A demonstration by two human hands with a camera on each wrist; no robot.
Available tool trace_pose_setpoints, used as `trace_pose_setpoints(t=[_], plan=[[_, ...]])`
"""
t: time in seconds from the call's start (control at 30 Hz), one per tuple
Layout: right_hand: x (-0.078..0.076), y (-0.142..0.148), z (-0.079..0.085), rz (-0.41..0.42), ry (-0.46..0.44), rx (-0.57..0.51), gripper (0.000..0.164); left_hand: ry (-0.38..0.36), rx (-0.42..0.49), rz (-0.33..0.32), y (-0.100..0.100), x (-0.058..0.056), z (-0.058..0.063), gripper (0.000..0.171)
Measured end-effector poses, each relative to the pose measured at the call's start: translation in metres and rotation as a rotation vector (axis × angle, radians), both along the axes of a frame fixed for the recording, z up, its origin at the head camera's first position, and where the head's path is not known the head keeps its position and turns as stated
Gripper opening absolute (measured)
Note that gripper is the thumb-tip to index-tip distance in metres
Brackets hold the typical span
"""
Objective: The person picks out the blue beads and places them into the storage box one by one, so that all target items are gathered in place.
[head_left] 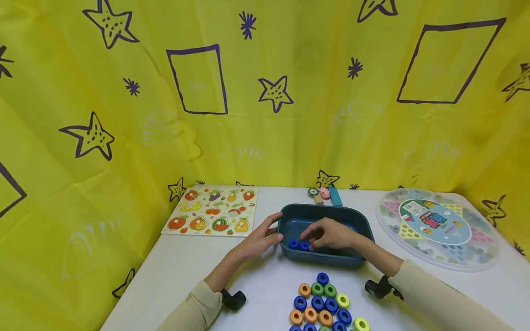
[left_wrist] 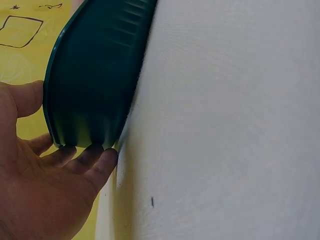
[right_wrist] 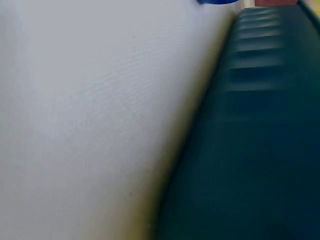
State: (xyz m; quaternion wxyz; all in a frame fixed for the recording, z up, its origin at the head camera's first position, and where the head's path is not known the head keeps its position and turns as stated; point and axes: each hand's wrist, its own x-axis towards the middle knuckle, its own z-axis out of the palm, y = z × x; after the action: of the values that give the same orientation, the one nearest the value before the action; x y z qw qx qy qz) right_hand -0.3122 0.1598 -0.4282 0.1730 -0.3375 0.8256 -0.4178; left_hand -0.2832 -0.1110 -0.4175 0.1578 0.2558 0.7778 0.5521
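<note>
A dark teal tub [head_left: 323, 259] with rounded corners stands upright, its left end gripped by the left hand [head_left: 257, 238]. Inside lie two small blue rings [head_left: 294, 247] (holes upward), one at the right hand's [head_left: 329, 234] fingertips, perhaps pinched; the contact is partly hidden.

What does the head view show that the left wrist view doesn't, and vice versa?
Head only: right hand reaching into the bin by two blue rings, coloured rings on the table, fruit board, round clear case.
Left wrist only: ridges on the bin's side, small dark mark on the table.
Both: left hand at the bin's end, table, yellow backdrop.
</note>
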Motion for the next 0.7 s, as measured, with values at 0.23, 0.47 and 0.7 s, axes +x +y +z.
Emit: trace_pose_setpoints(t=[0.23, 0.47, 0.7], plan=[[0.029, 0.016, 0.025, -0.117, 0.078, -0.061, 0.029, -0.007, -0.012, 0.007, -0.001, 0.003, 0.002, 0.059], [0.077, 0.028, 0.042, -0.12, 0.069, -0.056, 0.026, 0.01, -0.02, -0.001, -0.001, 0.001, 0.002, 0.059], [0.108, 0.029, 0.024, -0.099, 0.041, 0.008, 0.027, 0.011, -0.013, 0.013, -0.001, -0.013, -0.022, 0.06]])
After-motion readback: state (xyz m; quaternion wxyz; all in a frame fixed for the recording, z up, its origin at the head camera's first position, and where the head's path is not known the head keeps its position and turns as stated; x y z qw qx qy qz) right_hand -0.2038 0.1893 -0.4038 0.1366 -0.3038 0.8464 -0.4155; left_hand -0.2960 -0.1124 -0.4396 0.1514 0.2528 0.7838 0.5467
